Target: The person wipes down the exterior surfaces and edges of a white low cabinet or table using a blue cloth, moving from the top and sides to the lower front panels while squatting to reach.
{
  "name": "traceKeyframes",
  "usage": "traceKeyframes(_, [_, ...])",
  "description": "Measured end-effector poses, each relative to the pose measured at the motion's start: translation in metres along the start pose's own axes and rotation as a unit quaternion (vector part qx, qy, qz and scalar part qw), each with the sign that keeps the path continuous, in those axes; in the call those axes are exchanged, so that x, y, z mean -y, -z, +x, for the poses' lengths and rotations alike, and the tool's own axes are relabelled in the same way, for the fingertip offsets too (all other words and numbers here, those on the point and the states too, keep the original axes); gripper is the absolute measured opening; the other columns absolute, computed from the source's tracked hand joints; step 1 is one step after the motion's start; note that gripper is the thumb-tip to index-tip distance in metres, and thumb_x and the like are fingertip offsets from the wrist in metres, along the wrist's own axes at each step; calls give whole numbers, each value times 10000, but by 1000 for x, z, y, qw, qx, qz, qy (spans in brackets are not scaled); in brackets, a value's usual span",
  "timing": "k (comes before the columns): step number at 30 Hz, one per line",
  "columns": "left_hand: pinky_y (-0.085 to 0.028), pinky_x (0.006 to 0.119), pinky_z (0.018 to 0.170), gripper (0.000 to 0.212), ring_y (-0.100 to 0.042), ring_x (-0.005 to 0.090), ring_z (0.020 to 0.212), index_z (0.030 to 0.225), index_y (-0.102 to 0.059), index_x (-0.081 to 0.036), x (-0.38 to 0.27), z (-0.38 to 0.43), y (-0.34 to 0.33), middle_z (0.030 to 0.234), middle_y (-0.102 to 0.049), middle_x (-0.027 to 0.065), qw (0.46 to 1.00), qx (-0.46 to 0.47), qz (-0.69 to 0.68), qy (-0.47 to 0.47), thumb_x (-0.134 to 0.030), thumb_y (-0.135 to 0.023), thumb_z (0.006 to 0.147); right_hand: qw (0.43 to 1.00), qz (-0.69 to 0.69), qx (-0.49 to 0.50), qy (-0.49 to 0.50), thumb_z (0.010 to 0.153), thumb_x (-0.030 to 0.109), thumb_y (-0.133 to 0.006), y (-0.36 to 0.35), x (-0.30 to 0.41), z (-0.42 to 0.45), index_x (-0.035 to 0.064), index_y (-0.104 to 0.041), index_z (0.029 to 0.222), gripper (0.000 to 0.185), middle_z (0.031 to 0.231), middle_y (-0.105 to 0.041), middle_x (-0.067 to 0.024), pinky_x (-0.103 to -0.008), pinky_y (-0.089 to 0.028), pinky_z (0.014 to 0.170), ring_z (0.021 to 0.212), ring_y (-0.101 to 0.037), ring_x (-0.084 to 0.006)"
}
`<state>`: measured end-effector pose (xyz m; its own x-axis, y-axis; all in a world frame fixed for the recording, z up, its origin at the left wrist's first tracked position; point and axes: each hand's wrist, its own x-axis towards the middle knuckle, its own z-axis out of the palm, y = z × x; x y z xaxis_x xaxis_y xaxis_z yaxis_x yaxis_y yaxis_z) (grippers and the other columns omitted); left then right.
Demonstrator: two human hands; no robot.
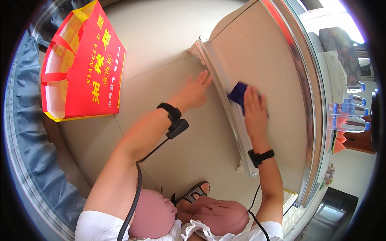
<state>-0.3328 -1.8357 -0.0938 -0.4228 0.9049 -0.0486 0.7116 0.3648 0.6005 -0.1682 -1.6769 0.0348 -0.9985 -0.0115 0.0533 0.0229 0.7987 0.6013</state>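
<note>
My right hand [255, 116] presses a dark blue cloth [239, 94] flat against the pale side panel of a low cabinet [265, 60], just above its silvery bottom trim [221, 93]. The cloth sticks out past the fingertips. My left hand [193, 92] hangs over the tiled floor with fingers spread, near the trim and its ornate white foot [199, 51], and holds nothing. Both wrists wear black straps, the left one with a small device and a cable.
A red and yellow shopping bag [96, 69] bearing writing stands on the floor at left, beside blue fabric [33, 120]. On the cabinet's top at right are water bottles [349, 123], tissues [334, 75] and watermelon slices [339, 141]. My sandalled foot [196, 192] is below.
</note>
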Motion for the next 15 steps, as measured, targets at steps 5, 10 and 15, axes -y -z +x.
traceKeyframes(5, [-132,542,1129,820,-103,295,1429,1474,-102,-39,-5,2,-17,1536,-65,201,997,9,-77,-4,-152,-594,827,983,-31,-171,-66,855,16,-469,41,-28,86,-30,-477,1282,430,1393,-444,-135,-426,-287,1102,1335,-374,-250])
traceKeyframes(10, [-184,541,1121,820,-164,353,1401,1466,-100,-21,5,5,-24,1523,-74,228,992,-36,-124,-2,-121,-610,831,963,-24,-264,-56,847,37,-479,18,-23,161,-24,-511,1252,411,1357,-487,-130,-399,-299,1106,1318,-395,-238])
traceKeyframes(15, [-210,531,1117,821,-191,375,1386,1461,-114,-13,19,2,-17,1512,-96,246,990,-51,-123,34,-113,-620,821,975,35,-221,-5,847,56,-481,-50,16,191,-16,-527,1233,395,1350,-495,-118,-363,-301,1109,1290,-424,-227])
